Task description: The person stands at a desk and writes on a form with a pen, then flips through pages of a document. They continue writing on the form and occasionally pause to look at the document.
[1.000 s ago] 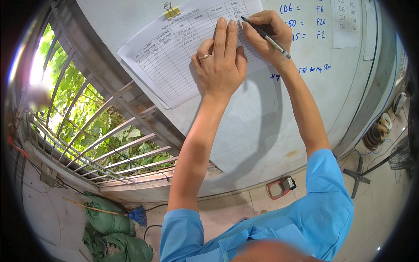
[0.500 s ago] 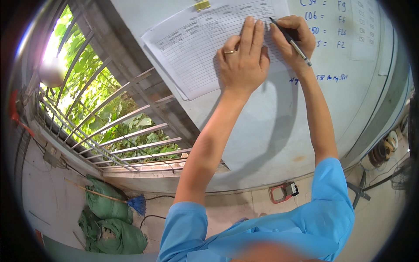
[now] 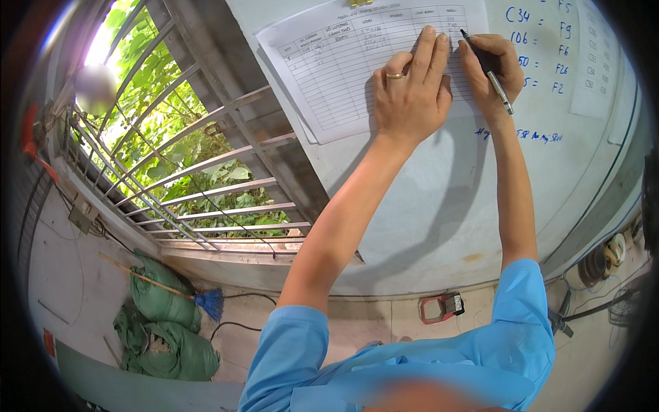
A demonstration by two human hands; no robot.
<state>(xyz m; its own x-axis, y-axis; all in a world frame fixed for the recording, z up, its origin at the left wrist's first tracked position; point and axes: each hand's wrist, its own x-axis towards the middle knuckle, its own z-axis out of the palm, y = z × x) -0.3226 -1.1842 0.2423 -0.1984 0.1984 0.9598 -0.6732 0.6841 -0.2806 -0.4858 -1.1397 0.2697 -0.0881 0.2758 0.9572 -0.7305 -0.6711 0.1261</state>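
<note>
Swinging leftward since a second ago, the head view carries the white, ruled paper form (image 3: 336,93) and both hands farther right in the frame, while the hands keep nearly the same places on the page. The form lies against a pale, smooth wall (image 3: 425,199), a yellow clip (image 3: 361,2) at its top edge. Its left edge runs near the dark border of a metal-barred window (image 3: 223,199); below its lower edge, bare wall offers wide open room. To the right, blue handwriting (image 3: 539,48) crowds close beside the knuckles.

Fingers straight and pointing up the page, the left hand (image 3: 412,96) lies flat, its grip open and holding nothing, a gold-coloured ring (image 3: 395,75) on one finger. Its forearm slants up from the lower left, the wrist crossing the form's lower edge. The right hand (image 3: 504,69), over the right edge, closes its grip on a slim black-and-silver pen (image 3: 499,91), tilted with its tip at the last column. That forearm rises nearly upright from a light-blue sleeve (image 3: 522,295).
</note>
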